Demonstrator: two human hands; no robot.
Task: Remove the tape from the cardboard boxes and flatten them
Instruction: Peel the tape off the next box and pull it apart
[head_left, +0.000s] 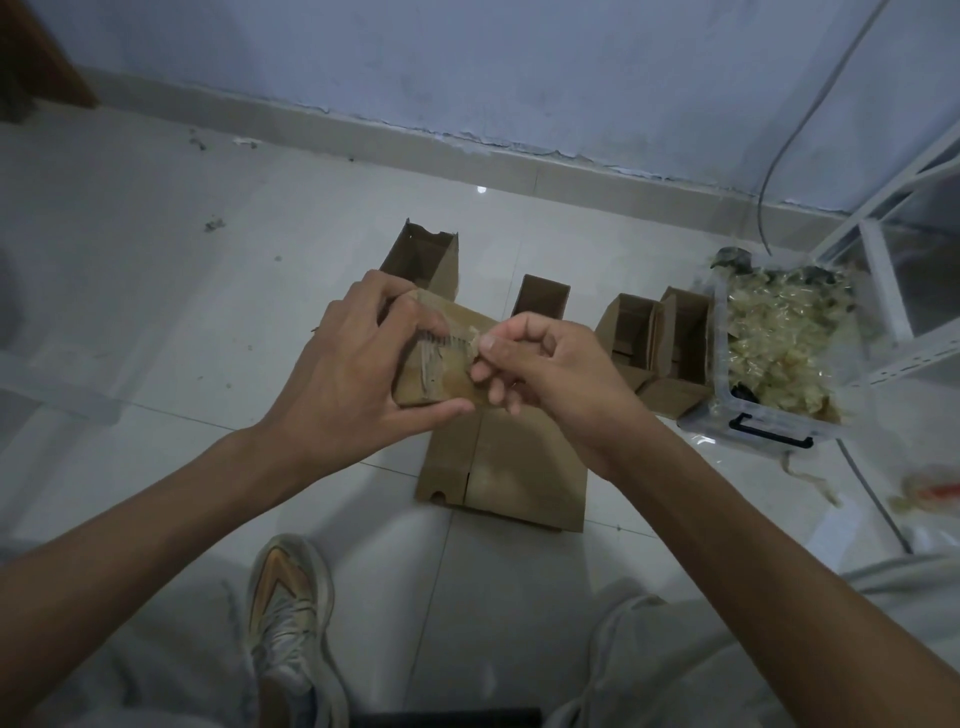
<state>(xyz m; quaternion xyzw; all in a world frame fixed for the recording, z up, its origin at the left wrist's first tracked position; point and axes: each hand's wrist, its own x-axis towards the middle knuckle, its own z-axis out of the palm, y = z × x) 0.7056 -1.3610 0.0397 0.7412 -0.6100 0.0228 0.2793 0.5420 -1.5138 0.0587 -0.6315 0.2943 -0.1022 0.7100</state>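
My left hand (343, 374) grips a small brown cardboard box (449, 358) held up over the floor, fingers wrapped over its far edge and thumb under its near edge. My right hand (540, 369) pinches a strip of clear tape (467, 340) half peeled from the box's top face, where torn paper fibres show. A flattened cardboard box (514, 467) lies on the tiles just below both hands. Three open boxes stand behind: one at the back left (423, 257), one in the middle (540, 296), and a pair on the right (654, 338).
A clear plastic bin (779, 358) full of crumpled tape sits at the right, beside a white metal rack (893, 280). Loose tape scraps (924, 493) lie on the floor at the far right. My shoe (285, 613) and grey trouser legs fill the foreground. A cable (789, 135) hangs down the wall.
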